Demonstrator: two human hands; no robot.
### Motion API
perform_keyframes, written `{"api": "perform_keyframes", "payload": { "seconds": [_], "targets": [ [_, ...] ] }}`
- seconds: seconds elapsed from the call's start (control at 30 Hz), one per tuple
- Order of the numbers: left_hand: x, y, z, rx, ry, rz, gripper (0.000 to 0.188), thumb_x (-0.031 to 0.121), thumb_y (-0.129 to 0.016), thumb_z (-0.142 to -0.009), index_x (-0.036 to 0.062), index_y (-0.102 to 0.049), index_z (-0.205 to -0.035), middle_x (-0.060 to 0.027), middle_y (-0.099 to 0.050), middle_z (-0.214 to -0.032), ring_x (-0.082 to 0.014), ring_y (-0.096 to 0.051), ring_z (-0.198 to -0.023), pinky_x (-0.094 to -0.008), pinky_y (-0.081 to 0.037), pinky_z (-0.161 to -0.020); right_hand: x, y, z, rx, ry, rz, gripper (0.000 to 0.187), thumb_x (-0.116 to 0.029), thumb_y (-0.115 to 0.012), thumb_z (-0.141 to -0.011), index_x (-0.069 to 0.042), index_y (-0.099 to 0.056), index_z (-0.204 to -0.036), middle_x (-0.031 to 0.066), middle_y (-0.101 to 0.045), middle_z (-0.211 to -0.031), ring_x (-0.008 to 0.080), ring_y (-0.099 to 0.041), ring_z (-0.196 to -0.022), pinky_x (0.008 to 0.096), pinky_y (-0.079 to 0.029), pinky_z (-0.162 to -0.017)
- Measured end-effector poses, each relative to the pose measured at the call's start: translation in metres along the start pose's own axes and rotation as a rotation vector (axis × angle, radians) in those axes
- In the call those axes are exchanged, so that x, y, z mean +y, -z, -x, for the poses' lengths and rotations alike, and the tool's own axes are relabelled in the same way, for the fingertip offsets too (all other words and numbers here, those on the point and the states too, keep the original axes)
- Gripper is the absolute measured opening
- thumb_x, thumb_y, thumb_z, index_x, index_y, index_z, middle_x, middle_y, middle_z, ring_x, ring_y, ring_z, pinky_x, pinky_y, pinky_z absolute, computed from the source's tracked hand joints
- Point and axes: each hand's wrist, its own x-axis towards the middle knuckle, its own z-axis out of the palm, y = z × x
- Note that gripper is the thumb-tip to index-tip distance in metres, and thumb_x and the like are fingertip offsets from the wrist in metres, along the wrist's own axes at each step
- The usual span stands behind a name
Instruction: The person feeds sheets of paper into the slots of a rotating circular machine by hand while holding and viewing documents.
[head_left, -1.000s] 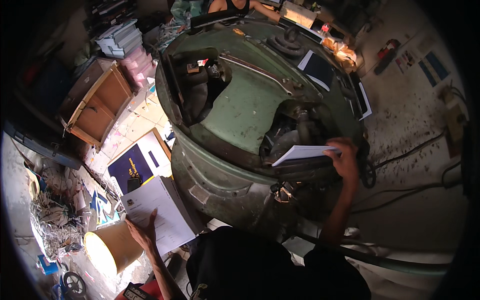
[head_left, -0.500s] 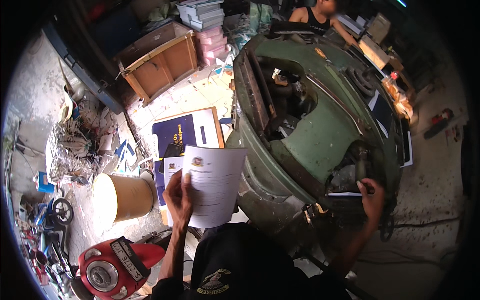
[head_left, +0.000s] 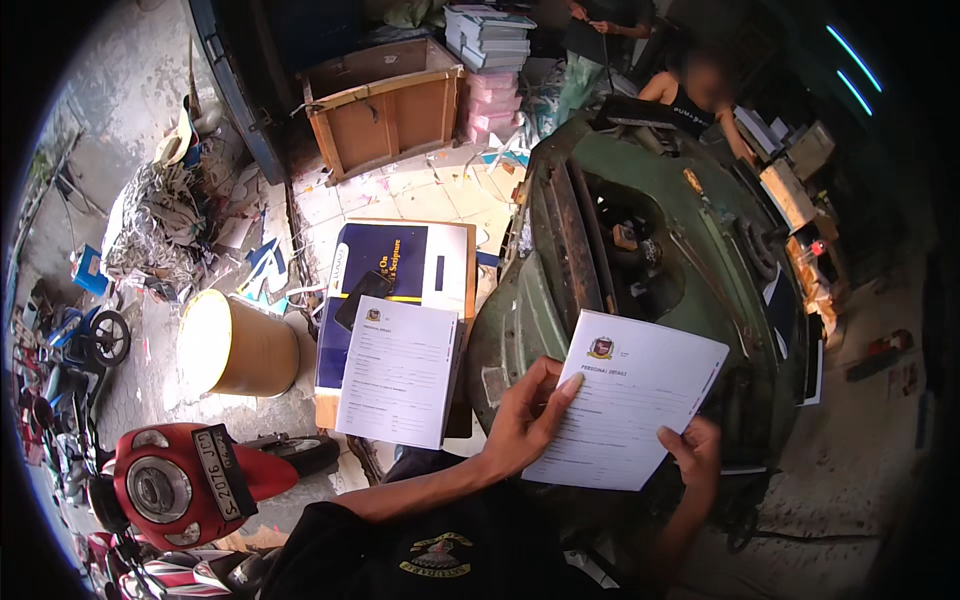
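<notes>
I have both hands gripping one white paper form (head_left: 635, 400). The left hand (head_left: 530, 415) pinches its left edge, thumb on the printed face; the right hand (head_left: 695, 455) pinches the lower right edge, thumb also in front. The form sits between the hands, extending beyond them on the far side. How many sheets are in the grip, I cannot tell from here.

Orientation: long axis runs away from the wearer, leaning right at the far end. Header end points away; printed face is up, text upright for the wearer.

Markings: coloured crest at the header's left, bold heading below it, then rows of finer lines too small for me to read; short dark print along the right edge.

Left of the left hand, well apart from it, I note a paper stack (head_left: 395, 375) whose top sheet bears a matching crest and layout, long axis nearly parallel. Beyond it lies a dark blue cover (head_left: 405, 258) with yellow lettering turned sideways, a black phone (head_left: 360, 297) on top. Behind the held form stands a green machine body (head_left: 520, 310). Farther left of the left hand: a yellowish bucket (head_left: 250, 345).
</notes>
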Motion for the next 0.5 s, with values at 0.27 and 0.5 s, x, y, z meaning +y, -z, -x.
{"api": "perform_keyframes", "payload": {
  "seconds": [0.27,0.5],
  "targets": [
    [0.004,0.1,-0.027,0.017,-0.129,-0.825,0.054,0.027,-0.079,-0.081,-0.0019,-0.054,-0.119,-0.0191,-0.066,-0.11,-0.0314,-0.065,-0.104,-0.0404,-0.052,-0.091,-0.027,0.057,0.043,0.545,0.173,0.428,0.022,-0.01,-0.064,-0.093,0.007,-0.063,-0.107,0.0083,-0.067,-0.094,0.0107,-0.058,-0.086,0.027,-0.046,-0.08],
    [-0.043,0.28,-0.041,0.602,-0.112,-1.314,0.08,0.047,-0.082,-0.073,-0.0061,-0.049,-0.123,-0.0266,-0.06,-0.118,-0.0397,-0.059,-0.108,-0.043,-0.049,-0.089,-0.079,0.06,0.067,0.837,0.104,0.763,0.023,-0.018,-0.06,-0.097,0.003,-0.063,-0.104,0.0096,-0.065,-0.092,0.0149,-0.054,-0.087,0.0303,-0.044,-0.083]
  ]
}}
